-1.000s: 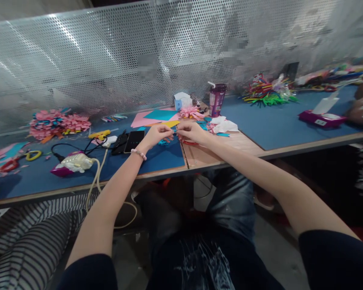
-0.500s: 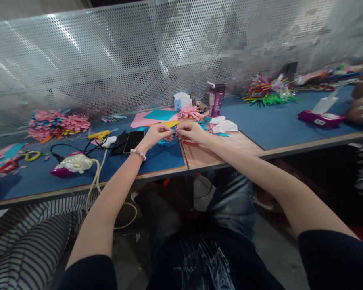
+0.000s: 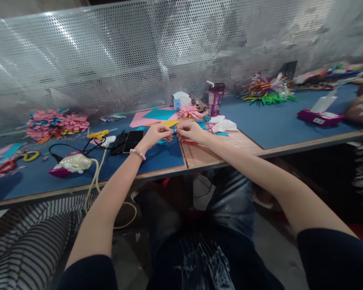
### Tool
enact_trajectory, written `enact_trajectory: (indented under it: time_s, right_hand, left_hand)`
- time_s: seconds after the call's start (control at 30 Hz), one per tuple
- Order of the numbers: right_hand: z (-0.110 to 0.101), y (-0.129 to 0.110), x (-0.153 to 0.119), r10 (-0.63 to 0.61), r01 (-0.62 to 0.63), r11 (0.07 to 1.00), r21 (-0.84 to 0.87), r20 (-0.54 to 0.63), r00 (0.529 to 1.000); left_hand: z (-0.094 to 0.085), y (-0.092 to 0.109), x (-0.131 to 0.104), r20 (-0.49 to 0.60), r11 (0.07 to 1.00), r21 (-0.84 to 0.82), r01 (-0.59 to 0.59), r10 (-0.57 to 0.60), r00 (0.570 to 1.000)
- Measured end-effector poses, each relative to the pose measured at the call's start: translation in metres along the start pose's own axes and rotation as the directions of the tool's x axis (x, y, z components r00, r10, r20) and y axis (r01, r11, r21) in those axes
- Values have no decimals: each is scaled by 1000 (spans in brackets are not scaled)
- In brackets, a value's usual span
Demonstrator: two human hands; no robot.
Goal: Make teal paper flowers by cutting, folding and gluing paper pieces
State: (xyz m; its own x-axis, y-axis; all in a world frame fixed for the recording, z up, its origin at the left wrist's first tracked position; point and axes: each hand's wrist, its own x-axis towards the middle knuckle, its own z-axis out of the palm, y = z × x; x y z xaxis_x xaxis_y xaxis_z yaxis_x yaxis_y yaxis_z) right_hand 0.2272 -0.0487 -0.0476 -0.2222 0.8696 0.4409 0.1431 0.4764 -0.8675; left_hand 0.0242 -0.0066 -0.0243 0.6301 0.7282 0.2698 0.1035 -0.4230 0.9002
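Near the table's front middle, my left hand (image 3: 157, 135) and my right hand (image 3: 189, 131) meet fingertip to fingertip. Both pinch something small and bluish between them, too small to make out. A crumpled blue paper piece (image 3: 162, 142) lies just below my left fingers. Under my right hand shows part of a red-handled tool (image 3: 189, 142), mostly hidden. Behind the hands are a yellow sheet (image 3: 169, 123), a teal sheet (image 3: 159, 114) and a pink fringed paper flower (image 3: 189, 111). White tissue (image 3: 223, 124) rests right of my right hand.
Left are a phone (image 3: 133, 141), a yellow glue gun (image 3: 97, 134) with cables, a tissue pack (image 3: 70, 164), scissors and pink paper flowers (image 3: 45, 124). A purple cup (image 3: 216, 100) stands behind; a tissue box (image 3: 320, 117) is right. People sit at both sides.
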Motion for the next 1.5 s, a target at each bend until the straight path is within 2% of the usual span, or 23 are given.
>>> enact_trajectory:
  time_s: [0.3, 0.8, 1.2, 1.5]
  right_hand:
    - [0, 1, 1, 25, -25, 1000, 15, 4, 1000]
    - [1, -8, -3, -32, 31, 993, -113, -6, 999]
    - [0, 1, -1, -45, 46, 978, -206, 11, 999]
    - [-1, 8, 4, -171, 157, 929, -336, -13, 985]
  left_hand:
    - [-1, 0, 0, -5, 1000, 7, 0, 1, 1000]
    - [-3, -2, 2, 24, 999, 39, -8, 7, 1000]
    - [-5, -5, 3, 91, 997, 74, 1, -8, 996]
    - [-10, -9, 5, 63, 983, 178, -45, 34, 997]
